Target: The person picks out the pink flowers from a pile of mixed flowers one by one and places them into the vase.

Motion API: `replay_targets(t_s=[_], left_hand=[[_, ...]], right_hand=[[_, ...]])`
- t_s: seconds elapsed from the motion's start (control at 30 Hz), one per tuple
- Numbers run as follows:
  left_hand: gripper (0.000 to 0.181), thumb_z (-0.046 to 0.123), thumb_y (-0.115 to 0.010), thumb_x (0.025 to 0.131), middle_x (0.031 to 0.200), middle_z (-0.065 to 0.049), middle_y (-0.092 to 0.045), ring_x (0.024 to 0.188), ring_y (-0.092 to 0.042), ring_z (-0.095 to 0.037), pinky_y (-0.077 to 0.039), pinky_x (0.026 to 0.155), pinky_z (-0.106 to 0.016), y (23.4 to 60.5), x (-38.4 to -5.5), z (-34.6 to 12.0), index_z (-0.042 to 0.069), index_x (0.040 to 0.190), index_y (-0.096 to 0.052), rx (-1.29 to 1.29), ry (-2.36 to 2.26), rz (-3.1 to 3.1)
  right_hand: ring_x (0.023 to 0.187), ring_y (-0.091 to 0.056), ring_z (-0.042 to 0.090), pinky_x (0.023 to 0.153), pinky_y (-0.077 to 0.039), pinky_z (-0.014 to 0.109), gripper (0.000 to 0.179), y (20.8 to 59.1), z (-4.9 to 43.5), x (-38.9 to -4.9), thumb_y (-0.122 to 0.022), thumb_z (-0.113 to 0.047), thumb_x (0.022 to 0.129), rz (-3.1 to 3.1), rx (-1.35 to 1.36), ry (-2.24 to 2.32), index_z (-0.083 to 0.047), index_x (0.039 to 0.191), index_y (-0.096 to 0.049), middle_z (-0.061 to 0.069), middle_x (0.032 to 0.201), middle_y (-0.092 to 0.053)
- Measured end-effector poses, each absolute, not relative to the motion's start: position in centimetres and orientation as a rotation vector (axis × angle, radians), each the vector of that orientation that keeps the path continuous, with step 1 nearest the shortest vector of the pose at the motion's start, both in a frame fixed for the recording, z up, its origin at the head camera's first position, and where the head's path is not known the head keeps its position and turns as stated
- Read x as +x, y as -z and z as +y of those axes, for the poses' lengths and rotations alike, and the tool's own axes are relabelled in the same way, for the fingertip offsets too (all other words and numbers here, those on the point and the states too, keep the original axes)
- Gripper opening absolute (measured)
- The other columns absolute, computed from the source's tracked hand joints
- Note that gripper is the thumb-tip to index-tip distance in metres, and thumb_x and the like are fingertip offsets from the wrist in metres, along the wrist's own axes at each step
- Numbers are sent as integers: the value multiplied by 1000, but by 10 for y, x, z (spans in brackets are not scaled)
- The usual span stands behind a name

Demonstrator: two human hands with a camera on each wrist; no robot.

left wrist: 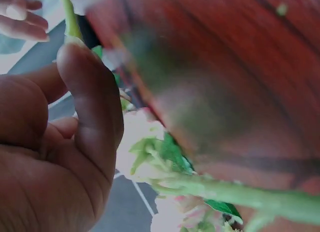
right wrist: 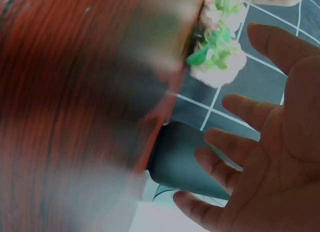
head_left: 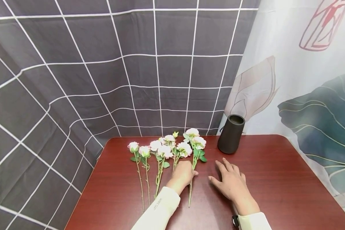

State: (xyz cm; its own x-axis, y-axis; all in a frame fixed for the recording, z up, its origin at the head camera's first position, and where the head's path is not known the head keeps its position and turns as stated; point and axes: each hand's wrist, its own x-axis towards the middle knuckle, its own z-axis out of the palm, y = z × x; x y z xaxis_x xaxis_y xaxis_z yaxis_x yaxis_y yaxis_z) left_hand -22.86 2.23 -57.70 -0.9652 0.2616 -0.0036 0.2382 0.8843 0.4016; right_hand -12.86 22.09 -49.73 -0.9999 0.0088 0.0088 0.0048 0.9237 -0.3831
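Observation:
In the head view my left hand [head_left: 182, 174] pinches the green stem of the rightmost artificial rose [head_left: 199, 142], which carries pale pink-white blooms. The left wrist view shows the stem [left wrist: 70, 19] at the tips of thumb and finger. To the left of that hand lie more roses [head_left: 164, 150] in a row, blooms toward the back edge. My right hand [head_left: 233, 182] hovers close over the table with fingers spread, holding nothing. Beyond its fingertips stands a black vase [head_left: 231, 134], upright, its round mouth showing; the right wrist view has the vase [right wrist: 187, 159] partly behind the fingers.
The reddish-brown wooden table [head_left: 276, 179] has rounded back corners. A dark grey curtain with a white grid [head_left: 172, 70] hangs behind and to the left. On the right is a white curtain [head_left: 293, 83] with leaf and flower prints.

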Motion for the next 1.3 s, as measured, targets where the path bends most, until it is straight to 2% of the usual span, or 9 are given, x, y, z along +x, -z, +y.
replay_targets(t_s=[0.07, 0.17, 0.33, 0.5, 0.63, 0.77, 0.87, 1.0, 1.3], left_hand=[[51, 52, -94, 90, 63, 9, -67, 61, -64, -12, -55, 61, -30, 578, -230, 21, 28, 58, -62, 464, -665, 2996], [45, 52, -93, 91, 64, 16, -61, 63, -59, -6, -50, 61, -26, 580, -229, 19, 31, 67, -62, 527, -754, 3017], [30, 40, -93, 93, 75, 10, -71, 69, -65, -8, -52, 62, -31, 536, -203, 13, 22, 88, -70, 586, -922, 3088], [25, 25, -93, 94, 80, 1, -74, 71, -64, -9, -51, 67, -25, 468, -168, 3, 13, 93, -72, 666, -1153, 3028], [24, 22, -93, 93, 82, 3, -77, 74, -66, -4, -51, 70, -20, 453, -159, -2, 15, 91, -71, 687, -1232, 2979], [23, 18, -93, 93, 85, 3, -80, 74, -68, -2, -52, 70, -20, 452, -157, -8, 15, 92, -71, 690, -1303, 2923], [20, 16, -92, 94, 87, 1, -81, 73, -69, -2, -53, 70, -21, 453, -156, -10, 13, 94, -72, 680, -1314, 2890], [14, 14, -89, 97, 90, -1, -83, 77, -73, -5, -56, 72, -22, 456, -154, -11, 10, 101, -77, 668, -1288, 2883], [12, 14, -89, 98, 91, -1, -85, 80, -78, -8, -59, 74, -22, 459, -151, -14, 9, 104, -80, 660, -1298, 2851]], right_hand=[[150, -51, 57, 111, -47, 81, 76, 496, 220, -130, -79, -48, 102, -3034, -5, -626, -6, 162, -58, 29, 172, -51], [144, -58, 57, 112, -51, 75, 71, 492, 218, -132, -78, -40, 104, -2978, 4, -688, 2, 159, -59, 30, 164, -59], [143, -64, 53, 119, -52, 67, 63, 484, 211, -137, -72, -38, 109, -2914, 13, -884, 5, 154, -62, 30, 155, -67], [124, -79, 29, 106, -63, 45, 51, 477, 203, -143, -72, -36, 111, -2799, -12, -1345, -2, 149, -70, 20, 139, -80], [112, -75, 8, 95, -61, 26, 44, 472, 193, -147, -73, -24, 111, -2625, -28, -1782, 1, 148, -70, 20, 137, -80], [102, -74, 4, 90, -62, 27, 43, 471, 183, -151, -71, -14, 111, -2477, -51, -2035, 9, 148, -66, 22, 133, -80], [94, -73, 5, 84, -60, 26, 41, 470, 179, -151, -69, -9, 112, -2406, -41, -2140, 13, 146, -64, 8, 118, -84], [85, -69, 4, 75, -55, 24, 34, 468, 178, -150, -66, -6, 112, -2313, 27, -2221, 14, 139, -67, -12, 96, -78], [76, -69, 4, 72, -58, 22, 32, 468, 173, -153, -68, -5, 112, -2215, 84, -2281, 16, 136, -70, -12, 99, -83]])
